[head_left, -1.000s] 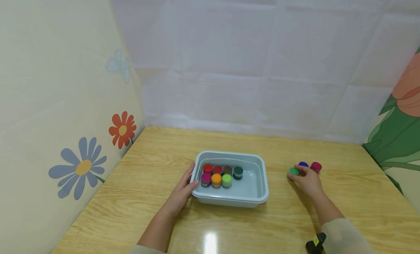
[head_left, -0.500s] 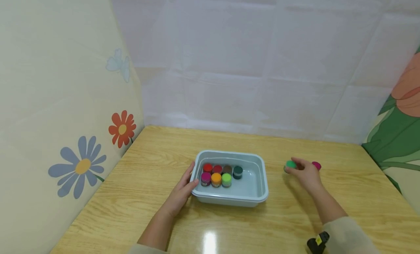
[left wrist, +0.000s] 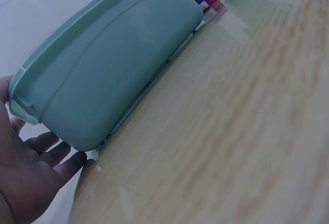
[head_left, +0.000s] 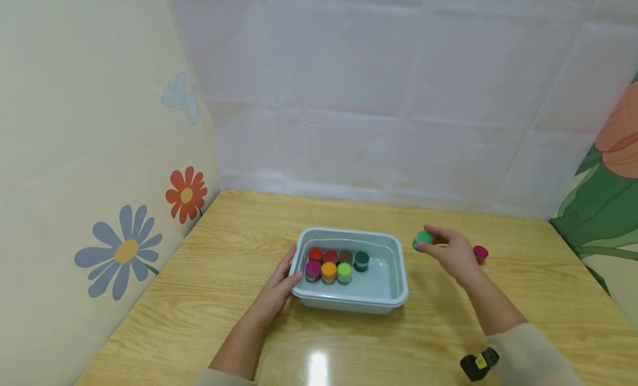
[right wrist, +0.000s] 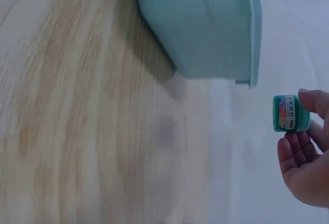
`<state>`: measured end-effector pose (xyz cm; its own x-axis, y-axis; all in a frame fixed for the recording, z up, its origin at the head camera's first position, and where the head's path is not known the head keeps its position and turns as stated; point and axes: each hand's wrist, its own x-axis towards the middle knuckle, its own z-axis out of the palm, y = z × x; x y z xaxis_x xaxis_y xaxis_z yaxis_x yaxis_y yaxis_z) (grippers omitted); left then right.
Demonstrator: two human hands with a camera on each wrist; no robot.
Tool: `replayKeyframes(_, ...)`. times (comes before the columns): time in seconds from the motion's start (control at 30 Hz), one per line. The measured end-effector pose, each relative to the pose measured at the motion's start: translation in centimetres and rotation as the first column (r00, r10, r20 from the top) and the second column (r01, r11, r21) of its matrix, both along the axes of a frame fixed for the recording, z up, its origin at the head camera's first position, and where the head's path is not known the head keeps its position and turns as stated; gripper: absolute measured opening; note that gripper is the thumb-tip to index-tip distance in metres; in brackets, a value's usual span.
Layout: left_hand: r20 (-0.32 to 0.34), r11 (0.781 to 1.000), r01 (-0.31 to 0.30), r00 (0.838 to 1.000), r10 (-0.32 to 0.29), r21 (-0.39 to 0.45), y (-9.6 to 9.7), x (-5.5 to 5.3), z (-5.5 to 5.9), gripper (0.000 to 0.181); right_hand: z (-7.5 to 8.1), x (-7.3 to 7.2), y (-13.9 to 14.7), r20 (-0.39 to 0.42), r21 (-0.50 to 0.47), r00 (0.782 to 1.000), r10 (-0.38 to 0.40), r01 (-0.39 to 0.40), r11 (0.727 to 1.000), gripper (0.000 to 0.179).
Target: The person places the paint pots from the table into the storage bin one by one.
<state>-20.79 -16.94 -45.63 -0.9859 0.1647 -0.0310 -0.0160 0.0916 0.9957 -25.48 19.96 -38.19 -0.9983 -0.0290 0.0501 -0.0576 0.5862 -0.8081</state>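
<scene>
My right hand (head_left: 452, 257) pinches a green-lidded paint jar (head_left: 423, 240) between thumb and fingers, raised above the table to the right of the bin. Its printed label faces the right wrist camera, and the jar (right wrist: 291, 113) is tilted on its side in that view. The left hand (head_left: 273, 293) grips the left end of a pale blue plastic bin (head_left: 349, 304), thumb on the rim and fingers along the outer wall. Inside the bin, several paint jars stand in two rows at the left, among them an orange one (head_left: 329, 272) and a dark green one (head_left: 361, 262).
A magenta paint jar (head_left: 480, 253) stands on the wooden table (head_left: 239, 225) behind the right hand. Beside it a blue jar (left wrist: 199, 0) shows in the left wrist view; the hand hides it from the head. A white sheet (head_left: 324, 98) hangs behind the table.
My right hand has lifted the green paint jar from beside the blue and magenta jars and carried it left toward the bin. The left hand and bin have stayed put.
</scene>
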Motion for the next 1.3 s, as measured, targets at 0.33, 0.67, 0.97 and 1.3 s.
replayKeyframes(0.33,-0.002,1.000,0.003,1.000,-0.003,0.006,-0.1,-0.1,-0.1,0.065,0.7,0.1,-3.2,0.015,-0.059,0.997,0.080,-0.079,0.995,0.058)
replayKeyframes(0.67,0.003,1.000,0.000,1.000,0.000,0.010,-0.1,-0.1,-0.1,0.065,0.1,0.1,-6.2,0.070,-0.051,0.986,0.150,-0.147,0.988,0.050)
replayKeyframes(0.97,-0.002,1.000,0.000,1.000,0.000,0.011,0.0,0.0,-0.1,0.065,-0.2,0.1,-8.5,0.120,-0.020,0.977,0.177,-0.176,0.984,0.043)
replayKeyframes(1.3,-0.002,1.000,0.006,1.000,-0.006,0.013,0.0,0.0,-0.1,0.065,-1.0,0.0,-9.9,0.099,0.038,0.968,0.229,-0.234,0.971,0.044)
